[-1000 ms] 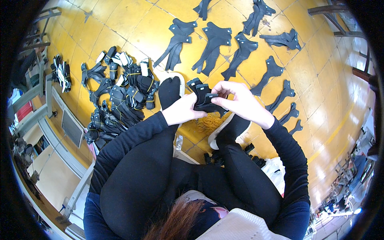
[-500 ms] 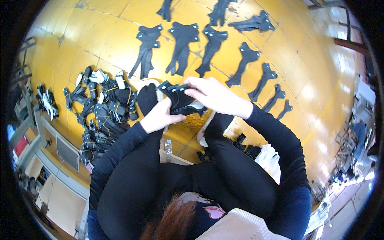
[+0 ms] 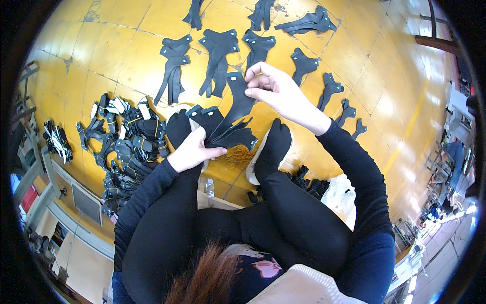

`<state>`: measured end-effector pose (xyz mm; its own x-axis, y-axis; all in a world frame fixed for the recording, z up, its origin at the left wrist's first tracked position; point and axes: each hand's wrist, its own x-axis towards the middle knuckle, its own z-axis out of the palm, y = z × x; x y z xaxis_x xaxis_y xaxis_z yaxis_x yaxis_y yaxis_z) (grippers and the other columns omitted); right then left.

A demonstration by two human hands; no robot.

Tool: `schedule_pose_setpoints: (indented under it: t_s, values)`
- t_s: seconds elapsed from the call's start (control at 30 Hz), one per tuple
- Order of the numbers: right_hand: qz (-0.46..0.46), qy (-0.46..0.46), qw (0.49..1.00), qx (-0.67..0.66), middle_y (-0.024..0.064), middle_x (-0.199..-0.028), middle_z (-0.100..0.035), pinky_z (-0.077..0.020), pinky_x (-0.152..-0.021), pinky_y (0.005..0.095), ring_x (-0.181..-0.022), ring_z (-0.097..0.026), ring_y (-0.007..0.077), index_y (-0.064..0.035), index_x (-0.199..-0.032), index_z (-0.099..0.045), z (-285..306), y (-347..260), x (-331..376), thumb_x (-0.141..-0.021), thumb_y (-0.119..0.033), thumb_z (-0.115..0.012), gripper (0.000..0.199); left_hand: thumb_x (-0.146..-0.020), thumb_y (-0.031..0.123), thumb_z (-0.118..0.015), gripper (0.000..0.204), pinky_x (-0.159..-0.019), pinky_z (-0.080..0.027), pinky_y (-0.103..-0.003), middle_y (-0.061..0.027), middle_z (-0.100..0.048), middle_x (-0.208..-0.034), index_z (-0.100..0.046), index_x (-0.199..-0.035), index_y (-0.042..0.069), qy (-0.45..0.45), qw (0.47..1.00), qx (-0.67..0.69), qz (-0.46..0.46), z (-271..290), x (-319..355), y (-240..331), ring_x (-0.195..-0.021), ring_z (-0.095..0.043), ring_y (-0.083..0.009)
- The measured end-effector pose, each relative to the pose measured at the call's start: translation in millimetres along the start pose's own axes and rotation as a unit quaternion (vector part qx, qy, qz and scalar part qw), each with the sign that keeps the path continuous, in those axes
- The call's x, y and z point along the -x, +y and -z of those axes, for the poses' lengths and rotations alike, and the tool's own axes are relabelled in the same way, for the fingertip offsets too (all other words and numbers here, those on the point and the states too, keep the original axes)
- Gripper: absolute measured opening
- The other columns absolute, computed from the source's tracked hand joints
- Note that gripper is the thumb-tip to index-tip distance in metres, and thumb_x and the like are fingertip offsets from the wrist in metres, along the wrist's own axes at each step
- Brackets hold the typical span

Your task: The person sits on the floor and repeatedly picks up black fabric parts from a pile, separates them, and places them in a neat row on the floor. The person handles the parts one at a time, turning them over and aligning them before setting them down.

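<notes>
My left hand (image 3: 190, 151) grips a fanned stack of black cut pieces (image 3: 238, 138), soft and flat with forked strips and small pale labels at their ends. From that stack one black cut piece (image 3: 236, 96) stands away, its labelled end up. The curled fingers of my right hand (image 3: 271, 91) are at this piece's right edge and seem to pinch it; the exact contact is partly hidden. On the floor beyond my hands, similar black pieces lie in small piles, among them a wide pile (image 3: 218, 50) and a narrower one (image 3: 305, 63).
Bundles of black pieces tied with yellow cord (image 3: 136, 134) are heaped at left. Yellow string (image 3: 239, 156) lies between my feet. By my right leg are more black pieces (image 3: 316, 187) and a white plastic bag (image 3: 340, 200). A metal frame (image 3: 76, 223) stands at left.
My right hand has moved up and away from my left hand. One black piece now extends from the stack, and the stack is more fanned out. The view has shifted slightly.
</notes>
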<state>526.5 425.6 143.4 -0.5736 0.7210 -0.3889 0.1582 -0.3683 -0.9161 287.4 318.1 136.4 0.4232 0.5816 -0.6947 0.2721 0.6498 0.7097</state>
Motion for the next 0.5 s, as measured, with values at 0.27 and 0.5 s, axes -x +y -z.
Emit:
schedule_pose_setpoints:
  t_s: [0.27, 0.5]
  values:
    - [0.032, 0.092, 0.993, 0.070, -0.0012, -0.087, -0.059, -0.0438, -0.073, 0.0206, -0.082, -0.055, 0.0056, -0.0038, -0.099, -0.053, 31, 18, -13, -0.087, -0.003, -0.058, 0.013, -0.073, 0.009, -0.076, 0.053, -0.096, -0.039, -0.030, -0.0114, -0.060, -0.115, -0.052, -0.119, -0.004, -0.007, 1.000, -0.026, -0.010, 2, -7, -26, -0.107, -0.053, -0.0171]
    - [0.058, 0.229, 0.962, 0.137, 0.0057, -0.084, -0.064, -0.0465, -0.071, 0.0229, -0.075, -0.058, 0.0096, -0.0054, -0.116, -0.053, 76, 53, -25, -0.082, -0.003, -0.062, 0.035, -0.073, 0.011, -0.075, 0.056, -0.099, -0.037, -0.030, -0.0141, -0.059, -0.120, -0.050, -0.121, -0.005, -0.026, 0.998, -0.051, -0.019, 4, -7, -31, -0.110, -0.053, -0.0180]
